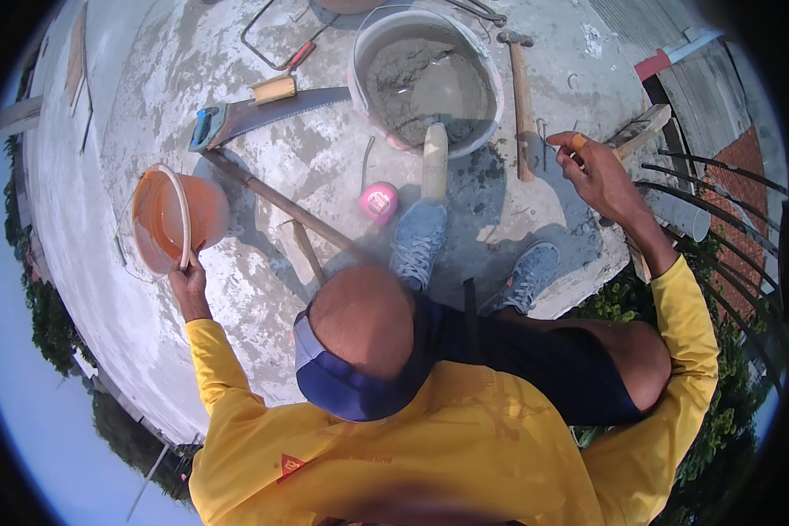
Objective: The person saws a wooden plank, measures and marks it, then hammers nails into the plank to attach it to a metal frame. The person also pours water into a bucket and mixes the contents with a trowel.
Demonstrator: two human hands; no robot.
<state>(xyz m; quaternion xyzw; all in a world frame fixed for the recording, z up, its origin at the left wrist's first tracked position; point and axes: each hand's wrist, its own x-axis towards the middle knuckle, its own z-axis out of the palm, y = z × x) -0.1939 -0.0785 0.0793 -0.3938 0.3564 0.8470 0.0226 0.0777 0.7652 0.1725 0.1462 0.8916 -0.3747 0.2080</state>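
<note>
My left hand (189, 285) grips an orange plastic bucket (209, 213) at the lower end of its pale handle, by the rim. The bucket is tipped, its mouth facing left. My right hand (598, 175) is raised at the right, index finger stretched out and the others partly bent, with an orange band on one finger. I see nothing held in it. A hammer (522, 114) with a wooden handle lies just left of that hand. Ahead stands a white bucket (497, 110) of wet grey mortar (412, 74). A pale rod-shaped piece (435, 162) reaches from its rim to my shoe.
A handsaw (276, 111) lies with a small wood block (273, 89) beside it, near a hacksaw (301, 54). A long wooden handle (280, 202) and a pink tape measure (378, 202) lie closer. Bent steel bars (719, 200) stick out past the slab's right edge.
</note>
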